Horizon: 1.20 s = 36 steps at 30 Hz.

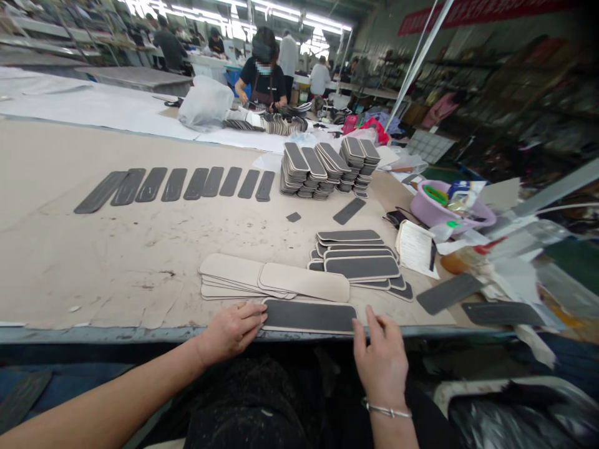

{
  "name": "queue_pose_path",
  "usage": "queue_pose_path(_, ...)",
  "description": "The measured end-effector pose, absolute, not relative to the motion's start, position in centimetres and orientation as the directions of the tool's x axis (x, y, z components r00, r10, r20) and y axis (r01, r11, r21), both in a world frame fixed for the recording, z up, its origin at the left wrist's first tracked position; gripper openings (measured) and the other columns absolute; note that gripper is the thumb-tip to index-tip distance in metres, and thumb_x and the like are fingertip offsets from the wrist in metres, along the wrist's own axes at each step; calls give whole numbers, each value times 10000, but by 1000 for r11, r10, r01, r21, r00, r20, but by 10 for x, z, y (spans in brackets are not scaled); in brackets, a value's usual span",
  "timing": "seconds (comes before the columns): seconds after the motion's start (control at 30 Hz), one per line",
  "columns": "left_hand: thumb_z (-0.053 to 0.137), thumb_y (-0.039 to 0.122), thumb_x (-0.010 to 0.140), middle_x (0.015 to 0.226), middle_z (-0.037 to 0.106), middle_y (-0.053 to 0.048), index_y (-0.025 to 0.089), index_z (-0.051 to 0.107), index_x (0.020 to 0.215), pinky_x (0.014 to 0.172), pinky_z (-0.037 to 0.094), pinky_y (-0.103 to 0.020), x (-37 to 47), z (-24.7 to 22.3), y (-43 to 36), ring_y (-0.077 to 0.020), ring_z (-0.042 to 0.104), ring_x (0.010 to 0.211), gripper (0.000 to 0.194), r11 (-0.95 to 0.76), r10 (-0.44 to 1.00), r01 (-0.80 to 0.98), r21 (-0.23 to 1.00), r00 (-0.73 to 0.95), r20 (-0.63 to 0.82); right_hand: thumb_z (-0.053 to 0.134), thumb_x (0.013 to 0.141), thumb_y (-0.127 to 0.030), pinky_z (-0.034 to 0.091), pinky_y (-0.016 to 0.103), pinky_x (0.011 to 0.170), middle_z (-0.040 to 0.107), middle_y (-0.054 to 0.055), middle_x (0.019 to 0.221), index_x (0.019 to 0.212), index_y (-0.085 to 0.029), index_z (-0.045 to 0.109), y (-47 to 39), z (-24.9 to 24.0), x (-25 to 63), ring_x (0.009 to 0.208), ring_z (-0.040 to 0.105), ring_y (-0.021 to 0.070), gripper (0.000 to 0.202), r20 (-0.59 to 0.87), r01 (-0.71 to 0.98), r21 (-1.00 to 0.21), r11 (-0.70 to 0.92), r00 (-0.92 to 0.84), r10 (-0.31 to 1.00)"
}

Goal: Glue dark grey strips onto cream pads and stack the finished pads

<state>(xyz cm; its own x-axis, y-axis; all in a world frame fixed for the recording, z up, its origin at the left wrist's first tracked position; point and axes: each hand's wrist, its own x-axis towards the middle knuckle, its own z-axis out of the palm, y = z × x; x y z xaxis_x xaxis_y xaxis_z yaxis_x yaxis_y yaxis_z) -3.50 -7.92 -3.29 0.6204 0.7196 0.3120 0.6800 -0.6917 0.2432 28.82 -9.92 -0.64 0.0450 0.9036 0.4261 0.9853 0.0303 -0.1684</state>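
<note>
A long dark grey panel with a pale rim lies flat at the table's front edge. My left hand holds its left end, fingers together on the corner. At the right end, my right hand touches the corner with one finger, its fingers apart. Just behind the panel lies a fanned pile of beige strips. Dark panels with pale rims overlap in a loose pile to the right of it.
Tall stacks of panels stand farther back, beside a row of dark pieces. A purple basin, a notebook and two dark strips are at the right. Across the table a person works.
</note>
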Motion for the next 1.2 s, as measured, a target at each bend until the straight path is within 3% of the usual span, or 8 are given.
queue_pose_path(0.1,471,173,871,1151,623,-91,188,648,1042,857,521,-341,-35,-34,-79,-195,605,990,247,-690,722,680,248,619,311,446,890,-378,323,424,1037,408,121,1383,1357,-168,386,-107,-6,239,1272,347,251,516,298,876,-254,410,-332,895)
queue_pose_path(0.2,472,166,871,1144,625,-93,185,649,1040,854,523,-339,-35,-34,-78,-196,604,990,245,-684,727,685,250,612,310,489,863,-431,241,439,1094,317,73,1456,1406,-178,282,-110,-17,206,1338,253,230,635,186,754,-307,581,-552,813)
queue_pose_path(0.3,477,168,868,1134,630,-92,190,653,1037,853,526,-342,-33,-33,-78,-199,609,986,245,-688,723,679,254,614,317,452,877,-454,209,460,1099,287,78,1466,1420,-172,240,-104,-28,220,1347,240,231,648,141,801,-296,521,-503,853)
queue_pose_path(0.57,474,170,862,1127,629,-92,203,653,1050,868,526,-318,-32,-29,-79,-194,606,1013,261,-686,726,665,297,594,346,323,922,-409,224,514,1059,333,117,1438,1402,-144,291,-81,-47,305,1342,247,267,549,111,978,-188,93,-73,991)
queue_pose_path(0.67,477,161,860,1145,622,-93,205,637,1076,876,524,-319,-33,-30,-80,-194,597,1037,272,-686,726,660,306,594,346,359,912,-413,234,522,1056,420,133,1384,1375,-139,340,-78,-54,306,1311,304,274,539,193,959,-244,141,-95,977)
queue_pose_path(0.8,485,166,864,1150,624,-83,206,637,1054,902,513,-321,-33,-32,-79,-182,590,1056,247,-669,742,665,332,572,349,453,870,-409,374,461,978,536,136,1226,1380,-171,329,-76,-56,307,1141,472,260,576,290,897,-355,262,-161,943)
queue_pose_path(0.97,491,192,867,1114,638,-89,197,636,1037,903,513,-328,-33,-33,-79,-179,596,1047,223,-651,757,657,381,520,396,496,837,-372,423,410,920,519,108,1206,1369,-209,355,-78,-45,308,1083,483,251,574,297,882,-376,284,-176,938)
queue_pose_path(1.2,509,273,849,1035,605,-99,162,624,964,684,557,-286,-29,-26,-84,-133,633,745,197,-352,917,628,694,82,391,603,769,-428,412,392,833,583,88,992,1224,-199,519,-91,-33,298,937,510,249,517,191,887,-381,263,-203,960)
